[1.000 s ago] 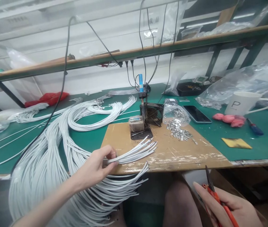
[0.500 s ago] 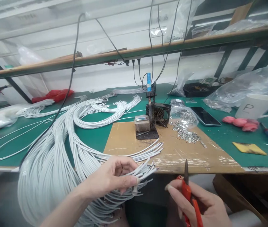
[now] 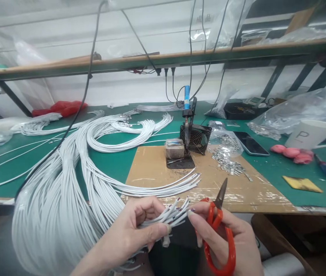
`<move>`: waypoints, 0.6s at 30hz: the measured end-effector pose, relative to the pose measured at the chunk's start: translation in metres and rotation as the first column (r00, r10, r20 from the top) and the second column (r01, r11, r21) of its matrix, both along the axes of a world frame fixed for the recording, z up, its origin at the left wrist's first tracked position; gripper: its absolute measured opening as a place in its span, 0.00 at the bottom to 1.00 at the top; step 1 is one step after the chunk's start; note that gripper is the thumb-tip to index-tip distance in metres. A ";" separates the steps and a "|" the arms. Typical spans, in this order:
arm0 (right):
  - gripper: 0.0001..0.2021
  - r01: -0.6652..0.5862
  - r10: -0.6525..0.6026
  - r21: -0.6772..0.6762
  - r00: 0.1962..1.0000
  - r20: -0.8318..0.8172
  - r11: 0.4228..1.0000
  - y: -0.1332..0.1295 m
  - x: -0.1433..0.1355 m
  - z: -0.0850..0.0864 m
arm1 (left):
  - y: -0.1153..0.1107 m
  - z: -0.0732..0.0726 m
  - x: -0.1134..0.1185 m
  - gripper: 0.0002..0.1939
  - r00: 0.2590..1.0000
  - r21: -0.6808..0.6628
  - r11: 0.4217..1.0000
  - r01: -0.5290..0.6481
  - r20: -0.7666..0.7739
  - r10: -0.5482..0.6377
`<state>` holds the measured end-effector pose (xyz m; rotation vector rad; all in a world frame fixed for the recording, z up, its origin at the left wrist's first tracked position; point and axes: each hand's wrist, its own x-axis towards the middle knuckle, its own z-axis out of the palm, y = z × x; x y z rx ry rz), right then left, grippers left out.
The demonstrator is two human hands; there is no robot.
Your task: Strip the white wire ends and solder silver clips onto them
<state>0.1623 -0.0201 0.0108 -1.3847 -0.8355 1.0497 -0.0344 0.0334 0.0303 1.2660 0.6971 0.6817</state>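
My left hand (image 3: 142, 226) is closed round a bunch of white cables (image 3: 177, 212), gripping them just behind their cut ends. Dark inner wires show at some tips. In my right hand (image 3: 223, 234) I hold red-handled scissors (image 3: 231, 253), blades pointing up and away from the cables. Thumb and forefinger of that hand meet at the cable ends; whether they pinch a wire is too small to tell. A large bundle of white cables (image 3: 62, 195) hangs over the table's front edge on the left, and a smaller group lies on the cardboard (image 3: 145, 165).
Behind the cardboard's middle stand a blue-handled soldering iron (image 3: 186, 97) and a black fan (image 3: 195, 138). Small metal pieces (image 3: 228, 161), a phone (image 3: 251, 143), a white mug (image 3: 309, 134) and a yellow sponge (image 3: 302, 184) lie to the right. A black cord (image 3: 86, 88) hangs at left.
My right hand has moved left and up to the cable ends, and the scissors now tilt to the right. My left hand still grips the bunch. The view has shifted slightly.
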 end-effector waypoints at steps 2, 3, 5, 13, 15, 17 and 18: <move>0.22 0.002 -0.002 0.002 1.000 0.019 1.000 0.000 0.000 0.001 | 0.000 0.001 0.001 0.17 1.000 -0.001 1.000 -0.003 -0.001 0.003; 0.22 0.002 -0.002 0.003 1.000 0.029 1.000 0.000 0.000 0.002 | 0.000 0.001 0.001 0.17 1.000 -0.001 1.000 -0.005 -0.001 0.005; 0.22 0.002 -0.002 0.002 0.999 0.048 1.000 0.000 0.000 0.004 | 0.000 0.001 0.001 0.17 1.000 -0.002 1.000 -0.009 -0.001 0.009; 0.16 -0.030 0.027 0.047 0.997 0.072 0.998 -0.004 -0.001 0.011 | -0.001 0.000 0.000 0.19 1.000 0.005 1.000 -0.017 -0.020 0.018; 0.16 -0.021 0.014 0.082 0.995 0.094 0.996 -0.005 0.000 0.011 | -0.001 0.000 0.000 0.18 0.999 0.015 1.000 -0.017 -0.033 0.018; 0.16 -0.029 0.018 0.110 0.994 0.103 0.993 -0.006 0.003 0.012 | -0.001 0.001 0.001 0.18 0.999 0.012 1.000 -0.014 -0.048 0.015; 0.16 -0.041 0.028 0.120 0.994 0.107 0.992 -0.007 0.005 0.012 | -0.001 0.001 0.001 0.17 0.999 0.006 1.000 -0.017 -0.051 0.017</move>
